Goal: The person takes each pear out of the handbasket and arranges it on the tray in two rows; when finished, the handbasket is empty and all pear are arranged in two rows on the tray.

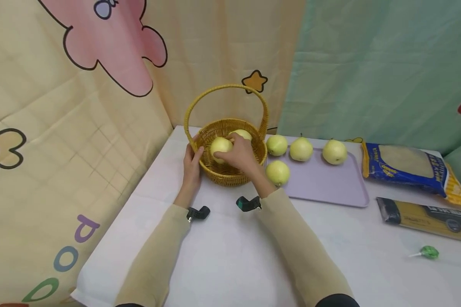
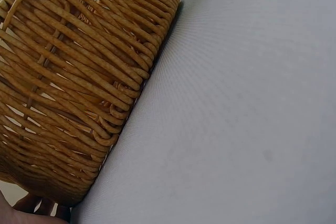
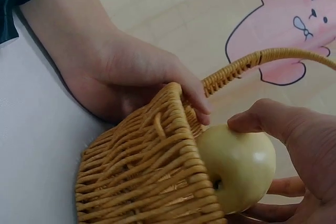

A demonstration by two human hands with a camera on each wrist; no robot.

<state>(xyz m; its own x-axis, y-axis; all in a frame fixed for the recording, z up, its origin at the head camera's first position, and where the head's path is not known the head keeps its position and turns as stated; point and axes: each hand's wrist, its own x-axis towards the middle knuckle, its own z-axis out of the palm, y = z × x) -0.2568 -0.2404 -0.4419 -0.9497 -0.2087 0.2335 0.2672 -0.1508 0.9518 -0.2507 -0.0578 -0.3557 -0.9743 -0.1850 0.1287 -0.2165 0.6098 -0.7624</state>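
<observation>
A woven wicker basket [image 1: 230,180] with a tall arched handle stands at the back left of the table. My left hand [image 1: 192,169] holds its left side, with the thumb over the rim and the other fingers along the outer wall. Inside the rim, my right hand [image 1: 241,152] grips a pale yellow pear [image 1: 220,149]; the right wrist view has its thumb on top and the fingers partly hidden beneath. Behind that hand a second pear [image 1: 243,134] lies in the basket, partly covered. The left wrist view is mostly filled by the basket's woven side [image 2: 79,72].
Right of the basket is a lilac tray [image 1: 326,187] bearing several pears [image 1: 301,149]. Farther right lie a blue and yellow food bag [image 1: 405,168], a spaghetti pack [image 1: 430,217] and a green lollipop [image 1: 429,252]. A printed curtain [image 1: 223,47] closes off the back and left.
</observation>
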